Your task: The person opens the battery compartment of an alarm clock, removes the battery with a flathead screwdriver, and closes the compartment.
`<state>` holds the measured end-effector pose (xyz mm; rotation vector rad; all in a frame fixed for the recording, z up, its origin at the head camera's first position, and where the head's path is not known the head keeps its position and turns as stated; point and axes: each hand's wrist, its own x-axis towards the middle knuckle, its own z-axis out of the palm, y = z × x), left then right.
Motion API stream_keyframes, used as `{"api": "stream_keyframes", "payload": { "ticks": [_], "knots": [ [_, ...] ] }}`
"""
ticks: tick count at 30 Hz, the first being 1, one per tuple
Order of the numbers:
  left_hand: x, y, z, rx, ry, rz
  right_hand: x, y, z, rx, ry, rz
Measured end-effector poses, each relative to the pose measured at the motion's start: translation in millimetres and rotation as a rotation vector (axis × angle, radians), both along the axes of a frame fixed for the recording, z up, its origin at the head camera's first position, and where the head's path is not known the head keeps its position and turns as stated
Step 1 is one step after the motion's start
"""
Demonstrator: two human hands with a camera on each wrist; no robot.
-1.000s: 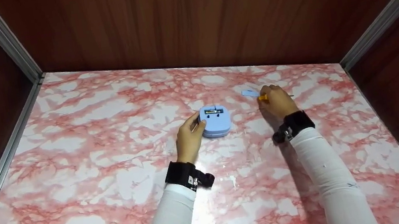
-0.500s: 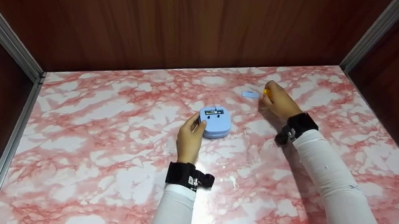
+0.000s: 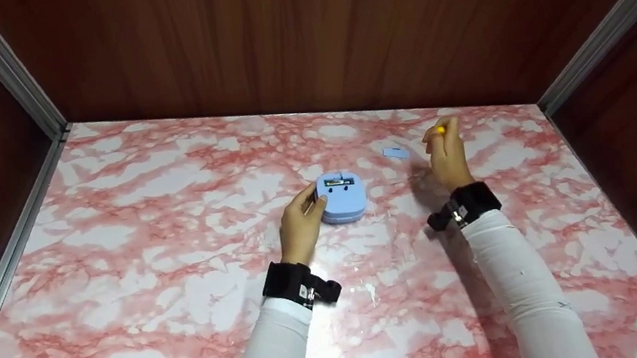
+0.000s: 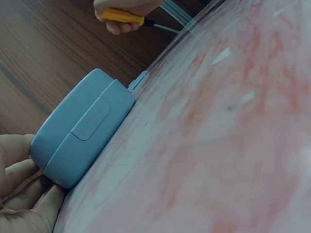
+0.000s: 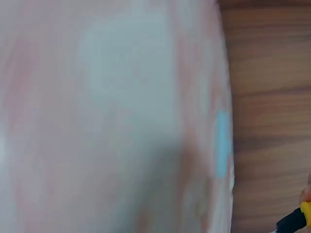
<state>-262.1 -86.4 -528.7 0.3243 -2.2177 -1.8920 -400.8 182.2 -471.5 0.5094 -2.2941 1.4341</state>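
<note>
On the tabletop lies a rounded, light-blue case (image 3: 345, 205), its upper face showing a battery compartment with a battery (image 3: 338, 182) in it and two dark marks below. My left hand (image 3: 299, 229) grips the case's left side, thumb near its top edge; the left wrist view shows fingers (image 4: 17, 150) against its end. My right hand (image 3: 448, 159) is raised off the table farther right, holding a screwdriver (image 4: 122, 16) with a yellow handle and metal shaft. A small blue battery cover (image 3: 395, 153) lies on the table between the case and my right hand.
The red-and-white marbled table (image 3: 145, 243) is bounded by a dark wood panel (image 3: 284, 32) at the back and more panels on both sides. Metal corner strips (image 3: 5, 68) run up where the panels meet.
My right hand has lifted and turned with the screwdriver, moving away from the battery cover toward the back right. My left hand and the case have stayed in place.
</note>
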Motion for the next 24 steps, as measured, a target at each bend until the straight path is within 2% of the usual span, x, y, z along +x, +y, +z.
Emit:
{"api": "stream_keyframes", "payload": {
  "ticks": [3,6,9,13,16,19,24],
  "knots": [
    [0.7,0.0,0.6,0.008,-0.006,0.001,5.4,-11,8.8,-0.296,-0.023,0.042],
    [1.0,0.2,0.9,0.014,-0.006,-0.005,10.9,-21,19.1,-0.561,-0.085,0.077],
    [1.0,0.1,0.7,0.021,-0.005,-0.01,16.4,-30,28.8,-0.772,-0.188,0.086],
    [1.2,-0.1,-0.9,0.033,0.001,-0.016,23.5,-41,35.1,-1.028,-0.297,0.16],
    [1.6,0.0,-1.2,0.044,0.005,-0.019,27.6,-50,35.5,-1.151,-0.308,0.259],
    [1.8,0.3,-0.8,0.055,0.009,-0.021,30.1,-60,34.7,-1.21,-0.286,0.329],
    [1.1,1.7,0.4,0.074,0.014,-0.026,33.7,-73,34.4,-1.253,-0.249,0.348]
  ]
}}
